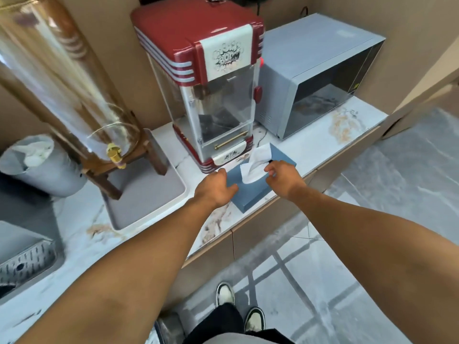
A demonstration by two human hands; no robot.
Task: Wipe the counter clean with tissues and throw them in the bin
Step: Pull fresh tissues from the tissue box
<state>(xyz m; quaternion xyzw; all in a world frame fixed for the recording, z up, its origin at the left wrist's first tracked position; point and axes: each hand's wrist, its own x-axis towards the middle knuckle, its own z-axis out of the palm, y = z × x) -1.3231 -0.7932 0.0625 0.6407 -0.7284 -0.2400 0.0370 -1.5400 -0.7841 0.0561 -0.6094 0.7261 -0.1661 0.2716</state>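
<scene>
A blue tissue box (250, 192) lies on the white marbled counter (352, 125) in front of the popcorn machine. A white tissue (257, 161) sticks up out of its top slot. My left hand (216, 188) rests against the box's left end, fingers on it. My right hand (282, 173) is at the box's right side, with its fingertips pinched on the tissue's lower edge. A grey bin (42, 167) with crumpled white tissues inside stands at the far left of the counter.
A red popcorn machine (211, 78) and a grey microwave (315, 78) stand at the back. A glass drink dispenser (62, 78) on a wooden stand sits over a grey tray (149, 194). Brownish stains (342, 125) mark the counter. A sink (24, 259) lies at the left.
</scene>
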